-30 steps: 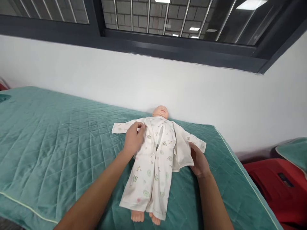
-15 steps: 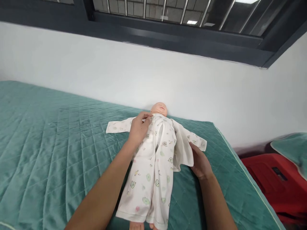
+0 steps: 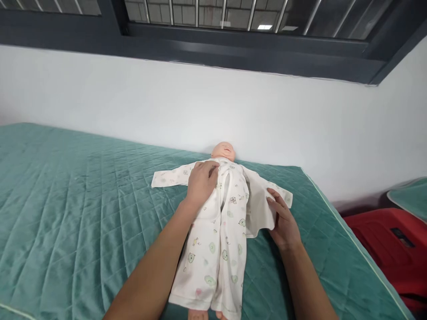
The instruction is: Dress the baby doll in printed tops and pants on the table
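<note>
the doll (image 3: 223, 152) lies on the quilt (image 3: 83, 213), head toward the wall (image 3: 167, 106), feet nearest the viewer. the left hand (image 3: 203, 181) is over its chest, the right hand (image 3: 285, 222) at the jacket flap (image 3: 259, 209) on the right. behind, a window frame (image 3: 233, 53) runs above the wall.

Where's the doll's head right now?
In the head camera's view, the doll's head is just right of centre, beside the white wall, beyond the left hand.

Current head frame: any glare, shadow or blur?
Head view: bright patches in the window, a dark shadow beside the right forearm on the green quilt; head view, blur: prints on the trousers discernible, left hand and right hand outlines clear.
</note>
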`<state>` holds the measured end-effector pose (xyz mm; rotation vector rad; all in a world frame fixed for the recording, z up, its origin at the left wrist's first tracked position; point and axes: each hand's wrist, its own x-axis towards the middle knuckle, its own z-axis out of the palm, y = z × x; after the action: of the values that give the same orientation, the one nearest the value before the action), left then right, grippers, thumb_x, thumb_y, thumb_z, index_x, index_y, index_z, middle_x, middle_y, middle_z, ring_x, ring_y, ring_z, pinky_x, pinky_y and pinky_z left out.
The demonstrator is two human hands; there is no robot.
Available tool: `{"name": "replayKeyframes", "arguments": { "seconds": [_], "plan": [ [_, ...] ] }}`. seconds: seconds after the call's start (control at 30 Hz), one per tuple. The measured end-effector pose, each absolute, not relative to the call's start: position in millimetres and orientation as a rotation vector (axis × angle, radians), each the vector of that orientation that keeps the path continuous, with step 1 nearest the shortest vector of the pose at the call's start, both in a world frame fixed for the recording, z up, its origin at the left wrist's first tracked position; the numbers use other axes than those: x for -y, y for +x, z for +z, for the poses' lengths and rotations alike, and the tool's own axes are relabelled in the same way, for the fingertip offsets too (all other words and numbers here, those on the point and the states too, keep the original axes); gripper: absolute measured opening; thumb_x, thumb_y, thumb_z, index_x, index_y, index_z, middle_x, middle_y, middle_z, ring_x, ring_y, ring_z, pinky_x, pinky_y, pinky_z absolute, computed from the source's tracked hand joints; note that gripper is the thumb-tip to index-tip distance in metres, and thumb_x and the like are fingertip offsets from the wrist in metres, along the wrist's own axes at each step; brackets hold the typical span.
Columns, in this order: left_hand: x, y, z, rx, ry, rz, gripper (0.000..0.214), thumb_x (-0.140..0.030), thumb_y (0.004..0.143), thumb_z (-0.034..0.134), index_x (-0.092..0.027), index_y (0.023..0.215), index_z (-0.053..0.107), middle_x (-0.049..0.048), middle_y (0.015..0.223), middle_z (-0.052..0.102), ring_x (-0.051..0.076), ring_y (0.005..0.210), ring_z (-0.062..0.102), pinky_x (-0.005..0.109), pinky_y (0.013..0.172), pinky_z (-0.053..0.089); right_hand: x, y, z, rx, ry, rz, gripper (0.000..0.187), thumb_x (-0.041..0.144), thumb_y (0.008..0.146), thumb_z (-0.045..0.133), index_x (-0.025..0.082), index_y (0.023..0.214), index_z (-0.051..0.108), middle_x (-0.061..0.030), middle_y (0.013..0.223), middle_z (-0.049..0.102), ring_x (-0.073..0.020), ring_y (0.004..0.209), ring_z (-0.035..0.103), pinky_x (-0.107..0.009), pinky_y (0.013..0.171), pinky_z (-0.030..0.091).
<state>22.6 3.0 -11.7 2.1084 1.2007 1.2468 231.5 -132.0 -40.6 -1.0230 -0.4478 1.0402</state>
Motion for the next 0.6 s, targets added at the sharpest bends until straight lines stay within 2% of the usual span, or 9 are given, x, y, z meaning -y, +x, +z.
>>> {"name": "replayKeyframes", "arguments": {
  "seconds": [0.07, 0.13, 0.23, 0.3, 0.37, 0.47, 0.6],
  "plan": [
    [-3.4, 24.1, -14.1, -1.192, 2.108, 1.259, 0.023, -0.024, 0.095, 0.050, -0.024, 0.106, 0.069, 0.0048, 0.108, 0.073, 0.026, 0.109, 0.059, 0.041, 0.098, 0.046, 134.3, 232.0, -39.0, 0.425, -1.009, 1.012, 0.061, 0.023, 0.065, 0.086, 0.029, 0.123, 0.066, 0.0034, 0.107, 0.076, -0.0142, 0.075, 0.071, -0.022, 0.055, 0.055],
    [-4.5, 26.2, -17.0, -1.205, 2.067, 1.259, 0.025, -0.029, 0.097, 0.048, -0.022, 0.112, 0.068, 0.0068, 0.112, 0.072, 0.026, 0.111, 0.059, 0.041, 0.099, 0.047, 136.0, 232.5, -39.0, 0.385, -0.993, 1.058, 0.060, 0.022, 0.066, 0.084, 0.026, 0.122, 0.066, 0.0012, 0.107, 0.077, -0.0166, 0.076, 0.073, -0.024, 0.054, 0.057],
    [-6.3, 29.2, -20.4, -1.253, 2.006, 1.223, 0.035, -0.038, 0.099, 0.047, -0.020, 0.124, 0.062, 0.0110, 0.121, 0.069, 0.027, 0.116, 0.060, 0.043, 0.103, 0.046, 137.4, 233.5, -41.1, 0.312, -1.005, 1.208, 0.041, 0.026, 0.068, 0.082, 0.019, 0.107, 0.070, -0.0020, 0.084, 0.077, -0.0184, 0.058, 0.070, -0.026, 0.039, 0.051],
    [-7.2, 30.4, -21.0, -1.279, 2.024, 1.178, 0.039, -0.040, 0.099, 0.045, -0.019, 0.129, 0.060, 0.0123, 0.126, 0.067, 0.028, 0.119, 0.059, 0.046, 0.106, 0.045, 136.9, 234.1, -40.8, 0.302, -1.012, 1.253, 0.034, 0.028, 0.070, 0.082, 0.018, 0.101, 0.070, -0.0015, 0.074, 0.075, -0.0182, 0.050, 0.066, -0.027, 0.035, 0.048],
    [-8.0, 30.7, -20.8, -1.295, 2.063, 1.130, 0.039, -0.039, 0.100, 0.044, -0.020, 0.130, 0.060, 0.0120, 0.128, 0.067, 0.030, 0.123, 0.058, 0.048, 0.108, 0.043, 133.8, 233.5, -35.6, 0.323, -1.000, 1.234, 0.031, 0.028, 0.069, 0.082, 0.020, 0.097, 0.070, -0.0003, 0.073, 0.075, -0.0189, 0.054, 0.067, -0.028, 0.041, 0.053],
    [-9.6, 29.9, -20.7, -1.277, 2.090, 1.099, 0.038, -0.036, 0.100, 0.041, -0.021, 0.130, 0.061, 0.0105, 0.130, 0.067, 0.030, 0.126, 0.056, 0.049, 0.110, 0.041, 122.3, 225.4, -16.4, 0.416, -0.999, 1.163, 0.025, 0.030, 0.071, 0.080, 0.022, 0.093, 0.071, 0.0003, 0.081, 0.076, -0.0212, 0.071, 0.072, -0.029, 0.057, 0.058],
    [-11.4, 28.5, -21.9, -1.232, 2.071, 1.113, 0.039, -0.036, 0.101, 0.040, -0.021, 0.131, 0.060, 0.0106, 0.135, 0.065, 0.030, 0.128, 0.056, 0.050, 0.111, 0.040, 100.8, 197.9, 16.5, 0.887, -1.168, 1.085, 0.035, 0.032, 0.078, 0.072, 0.024, 0.113, 0.072, -0.0022, 0.103, 0.076, -0.0251, 0.094, 0.071, -0.034, 0.076, 0.056]
  ]
}}
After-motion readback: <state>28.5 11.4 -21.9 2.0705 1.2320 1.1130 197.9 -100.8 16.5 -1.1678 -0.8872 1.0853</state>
